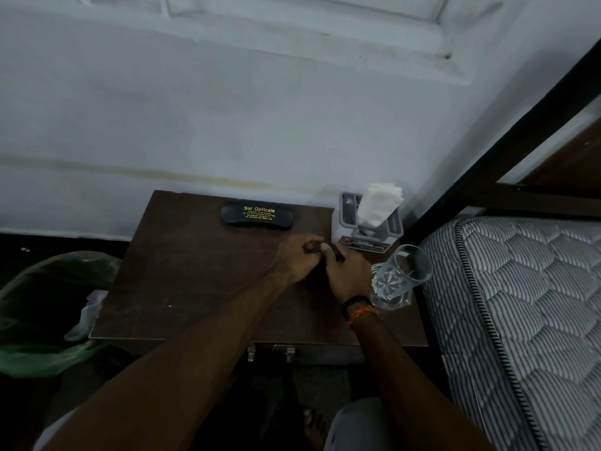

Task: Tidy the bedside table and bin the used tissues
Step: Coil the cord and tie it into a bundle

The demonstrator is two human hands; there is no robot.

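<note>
The dark wooden bedside table (182,288) stands against the wall. My left hand (297,260) and my right hand (348,275) meet over its middle, fingers pinched together on a small dark object (320,248) that I cannot identify. A black glasses case (257,215) with gold lettering lies at the back of the table. At the back right corner, a grey holder (369,227) carries clean white tissues (379,203). Left of the table sits a bin with a green liner (42,320), with crumpled white tissue (86,315) inside it.
A clear drinking glass (401,275) stands at the table's right edge, close to my right wrist. A striped mattress (520,304) and dark bed frame (487,157) border the table on the right. Drawer handles (270,351) show under the front edge.
</note>
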